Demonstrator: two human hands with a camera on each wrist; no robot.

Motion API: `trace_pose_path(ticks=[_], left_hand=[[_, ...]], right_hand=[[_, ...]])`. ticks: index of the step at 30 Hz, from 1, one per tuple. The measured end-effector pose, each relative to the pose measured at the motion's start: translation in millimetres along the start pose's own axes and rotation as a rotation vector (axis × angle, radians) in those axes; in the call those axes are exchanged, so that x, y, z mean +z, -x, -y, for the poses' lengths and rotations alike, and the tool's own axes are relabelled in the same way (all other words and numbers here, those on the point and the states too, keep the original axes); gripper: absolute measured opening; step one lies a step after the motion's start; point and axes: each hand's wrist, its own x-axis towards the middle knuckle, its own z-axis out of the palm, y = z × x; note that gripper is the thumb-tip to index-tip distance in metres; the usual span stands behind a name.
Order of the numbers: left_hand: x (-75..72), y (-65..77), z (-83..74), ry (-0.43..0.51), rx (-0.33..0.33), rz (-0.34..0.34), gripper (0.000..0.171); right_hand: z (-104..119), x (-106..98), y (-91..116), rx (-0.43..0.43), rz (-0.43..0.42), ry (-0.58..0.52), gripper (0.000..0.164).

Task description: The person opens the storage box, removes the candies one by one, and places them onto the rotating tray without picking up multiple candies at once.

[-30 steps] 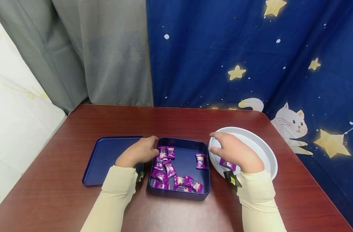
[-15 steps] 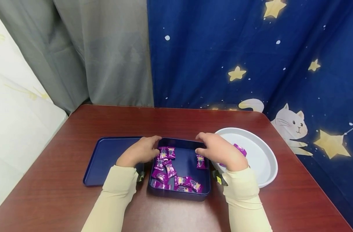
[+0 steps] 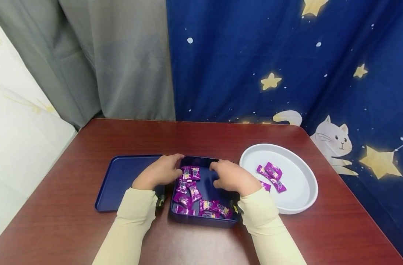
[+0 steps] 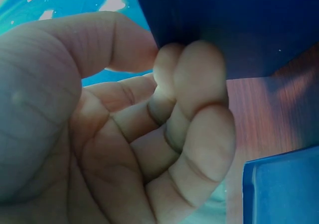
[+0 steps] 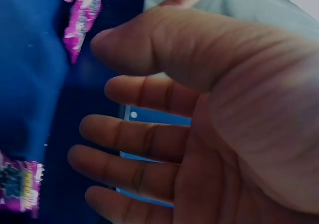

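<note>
A dark blue rectangular box (image 3: pixel 206 222) holds several purple wrapped candies (image 3: pixel 194 191), mostly along its left and near sides. My left hand (image 3: pixel 159 171) grips the box's left wall close to the far corner; in the left wrist view its curled fingers (image 4: pixel 199 79) press against the outside of that wall. Over the right half of the box hovers my right hand (image 3: pixel 236 176), thumb and fingers apart. The right wrist view shows nothing in its grasp, with a candy (image 5: pixel 82 20) lying beyond the thumb. This hand covers the box's right side in the head view.
To the right of the box stands a round white tray (image 3: pixel 312 184) with several purple candies (image 3: pixel 272 176) in it. A flat dark blue lid (image 3: pixel 125 180) lies left of the box, partly under the left forearm. Curtains hang behind the reddish-brown table (image 3: pixel 208 138).
My right hand has moved left from above the white tray to above the box, uncovering the candies in the tray. My left hand has stayed at the box's left side.
</note>
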Motion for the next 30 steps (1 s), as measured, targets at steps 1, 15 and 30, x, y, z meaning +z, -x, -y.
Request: trace_pose_path(ticks=[1,15,30], left_hand=[[0.0,0.0,-0.1,-0.001,0.0,0.0,0.051],[0.0,0.8,-1.3,-0.004,-0.003,-0.001,0.051],[-0.3,0.1,-1.2,0.004,-0.01,0.004,0.051]], right_hand=[[0.4,1.4,-0.8,0.01,0.007,0.008,0.043],[1.9,16.8,-7.4,0.133,0.061,0.05,0.058],[6.2,20.0,-10.8,0.044,0.087,0.026,0.055]])
